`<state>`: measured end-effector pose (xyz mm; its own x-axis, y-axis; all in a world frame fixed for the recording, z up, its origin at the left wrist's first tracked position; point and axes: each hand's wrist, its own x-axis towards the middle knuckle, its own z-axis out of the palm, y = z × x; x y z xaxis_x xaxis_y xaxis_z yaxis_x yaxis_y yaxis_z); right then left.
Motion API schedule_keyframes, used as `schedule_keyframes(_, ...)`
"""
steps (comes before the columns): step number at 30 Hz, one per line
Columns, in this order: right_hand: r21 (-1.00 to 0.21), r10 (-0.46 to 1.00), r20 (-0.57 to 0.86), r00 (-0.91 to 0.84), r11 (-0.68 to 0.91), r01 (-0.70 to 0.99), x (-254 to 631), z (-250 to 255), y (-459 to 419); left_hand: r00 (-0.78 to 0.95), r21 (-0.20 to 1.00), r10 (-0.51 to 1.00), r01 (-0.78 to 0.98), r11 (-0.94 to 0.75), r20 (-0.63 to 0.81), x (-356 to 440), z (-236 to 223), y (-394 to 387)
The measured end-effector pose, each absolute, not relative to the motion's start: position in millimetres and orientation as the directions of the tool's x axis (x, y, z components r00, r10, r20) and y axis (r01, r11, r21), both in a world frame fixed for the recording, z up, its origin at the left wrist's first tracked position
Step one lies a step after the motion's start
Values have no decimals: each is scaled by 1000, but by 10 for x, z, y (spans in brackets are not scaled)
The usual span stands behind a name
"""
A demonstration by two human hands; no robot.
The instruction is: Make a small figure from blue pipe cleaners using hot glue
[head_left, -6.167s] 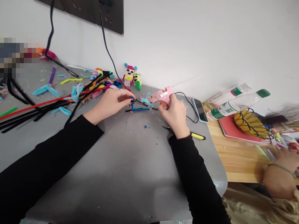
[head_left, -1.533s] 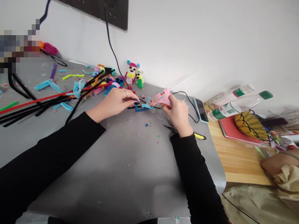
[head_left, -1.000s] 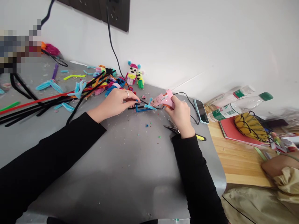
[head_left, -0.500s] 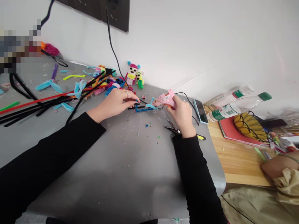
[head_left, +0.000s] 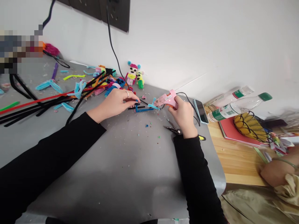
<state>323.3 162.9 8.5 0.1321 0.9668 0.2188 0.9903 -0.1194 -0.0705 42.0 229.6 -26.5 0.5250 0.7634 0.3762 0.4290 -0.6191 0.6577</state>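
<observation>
My right hand (head_left: 184, 116) is closed around the handle of a pink glue gun (head_left: 164, 100), its nozzle end tilted down and to the left. Light blue pipe cleaner pieces (head_left: 153, 105) lie just under that front end. My left hand (head_left: 116, 102) pinches a short dark blue pipe cleaner piece (head_left: 137, 103) between thumb and fingertips. Directly below the fingertips, a bent blue pipe cleaner (head_left: 144, 109) lies on the grey table (head_left: 130, 174), with a black piece beside it. Pliers (head_left: 173, 129) rest near my right wrist.
Two small pipe cleaner dolls (head_left: 131, 74) stand against the wall. Long black and red pipe cleaners (head_left: 46, 107) spread over the left side. A phone (head_left: 201, 111) lies near the right edge. Beyond it are bottles (head_left: 233, 109) and another person's arm (head_left: 280, 169) at a wooden table (head_left: 235, 161).
My right hand and the glue gun have shifted slightly to the right. My left hand stays in place. The other person's arm at the right has moved a little.
</observation>
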Motion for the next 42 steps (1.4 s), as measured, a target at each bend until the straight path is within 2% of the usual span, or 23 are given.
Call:
schedule_keyframes(27, -103, 959, 217, 184, -165, 981, 3306, 127, 1618, 525, 647, 749, 415, -640, 405, 420, -277, 2299)
schedule_keyframes(42, -114, 954, 255, 158, -133, 985, 3375, 94, 1617, 516, 648, 761, 432, -628, 394, 419, -290, 2306)
